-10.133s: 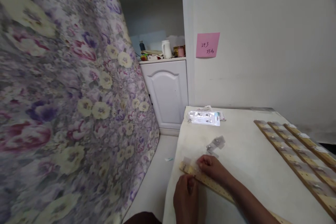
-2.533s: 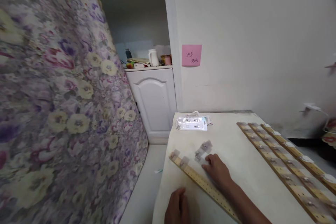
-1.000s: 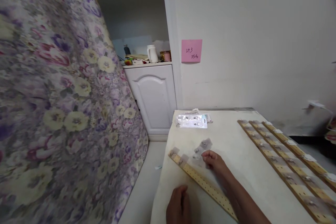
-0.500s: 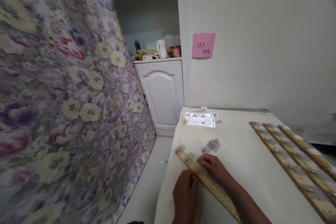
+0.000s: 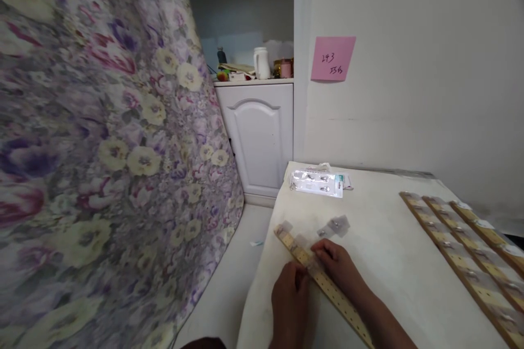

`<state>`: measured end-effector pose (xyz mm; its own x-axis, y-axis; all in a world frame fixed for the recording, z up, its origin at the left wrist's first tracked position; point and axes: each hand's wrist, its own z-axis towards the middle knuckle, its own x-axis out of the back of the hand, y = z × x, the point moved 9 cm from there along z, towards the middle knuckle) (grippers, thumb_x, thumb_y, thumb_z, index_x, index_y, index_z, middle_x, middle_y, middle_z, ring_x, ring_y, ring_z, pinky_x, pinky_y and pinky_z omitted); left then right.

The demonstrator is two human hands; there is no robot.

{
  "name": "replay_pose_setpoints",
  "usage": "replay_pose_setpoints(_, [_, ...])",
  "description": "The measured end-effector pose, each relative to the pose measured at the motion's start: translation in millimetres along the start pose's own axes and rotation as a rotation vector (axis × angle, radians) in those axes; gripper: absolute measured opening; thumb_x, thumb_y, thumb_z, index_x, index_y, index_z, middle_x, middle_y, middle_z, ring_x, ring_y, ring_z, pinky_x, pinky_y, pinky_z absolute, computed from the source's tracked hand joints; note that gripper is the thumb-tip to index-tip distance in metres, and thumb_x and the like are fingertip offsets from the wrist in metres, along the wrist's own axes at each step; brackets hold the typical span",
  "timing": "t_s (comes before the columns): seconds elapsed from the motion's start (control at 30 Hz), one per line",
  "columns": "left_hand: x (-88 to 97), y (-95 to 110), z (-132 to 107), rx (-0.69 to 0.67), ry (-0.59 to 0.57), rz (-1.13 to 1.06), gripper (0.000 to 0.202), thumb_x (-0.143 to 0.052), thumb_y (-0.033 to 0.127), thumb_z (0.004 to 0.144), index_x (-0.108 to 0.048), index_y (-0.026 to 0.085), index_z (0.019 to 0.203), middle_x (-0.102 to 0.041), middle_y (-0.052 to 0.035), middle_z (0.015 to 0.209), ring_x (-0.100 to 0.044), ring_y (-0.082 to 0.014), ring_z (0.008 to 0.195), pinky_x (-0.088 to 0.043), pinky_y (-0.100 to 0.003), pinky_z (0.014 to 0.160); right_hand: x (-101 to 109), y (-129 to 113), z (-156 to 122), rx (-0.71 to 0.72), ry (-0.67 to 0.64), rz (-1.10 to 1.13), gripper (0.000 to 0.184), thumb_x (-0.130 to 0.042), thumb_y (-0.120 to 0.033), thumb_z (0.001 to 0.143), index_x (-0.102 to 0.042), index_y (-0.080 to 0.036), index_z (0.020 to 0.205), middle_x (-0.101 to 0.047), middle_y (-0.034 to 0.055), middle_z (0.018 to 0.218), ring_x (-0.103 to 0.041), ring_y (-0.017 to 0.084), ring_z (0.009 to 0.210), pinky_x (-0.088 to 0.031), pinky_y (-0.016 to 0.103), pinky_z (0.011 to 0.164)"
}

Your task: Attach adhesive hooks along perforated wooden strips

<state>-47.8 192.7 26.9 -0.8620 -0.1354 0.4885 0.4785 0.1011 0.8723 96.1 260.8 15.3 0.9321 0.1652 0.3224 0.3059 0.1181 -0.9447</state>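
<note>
A narrow wooden strip (image 5: pixel 339 295) with rows of holes lies slantwise on the white-covered table. Small clear plastic pieces (image 5: pixel 302 241) sit along its far end. My left hand (image 5: pixel 289 295) is closed at the strip's left edge, its fingertips pressed together; what they grip is hidden. From the other side my right hand (image 5: pixel 339 266) pinches the edge of a small clear plastic piece (image 5: pixel 313 265) lying across the strip. Just beyond it rest loose clear plastic pieces (image 5: pixel 334 225) with small metal parts.
Several wooden strips (image 5: pixel 446 244) carrying clear plastic pieces lie at the right. Flat clear packaging (image 5: pixel 316 182) with metal parts is at the table's back left. A floral curtain (image 5: pixel 123 174) hangs on the left, by a white cabinet (image 5: pixel 262 142). A pink note (image 5: pixel 333 58) is on the wall.
The view has shifted slightly. My right fingers remain at the plastic piece, and my left hand stays at the strip's edge with little movement.
</note>
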Motion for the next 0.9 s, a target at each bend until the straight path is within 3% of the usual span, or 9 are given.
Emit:
replay_pose_setpoints(0.4, [-10.8,0.0,-1.5,-0.026,-0.039,0.025,0.015,-0.048,0.018,0.08,-0.062,0.022,0.082,-0.067,-0.0002,0.084,-0.059,-0.0169,0.081,-0.04,-0.026,0.075,2.7,-3.2,-3.2,-0.019,0.024,-0.015,0.016,-0.049,-0.028,0.079,-0.062,-0.019,0.082,-0.066,0.0019,0.074,-0.06,0.019,0.073,-0.043,0.028,0.067])
replay_pose_setpoints(0.9, [-15.8,6.0,-4.0,-0.056,-0.067,0.012,0.015,-0.045,0.017,0.08,-0.058,0.021,0.076,-0.064,0.0,0.079,-0.058,-0.0159,0.076,-0.04,-0.025,0.07,3.8,7.2,-6.1,-0.078,0.056,0.048,0.017,-0.054,-0.029,0.075,-0.065,-0.019,0.083,-0.071,0.0034,0.077,-0.063,0.02,0.072,-0.046,0.028,0.065])
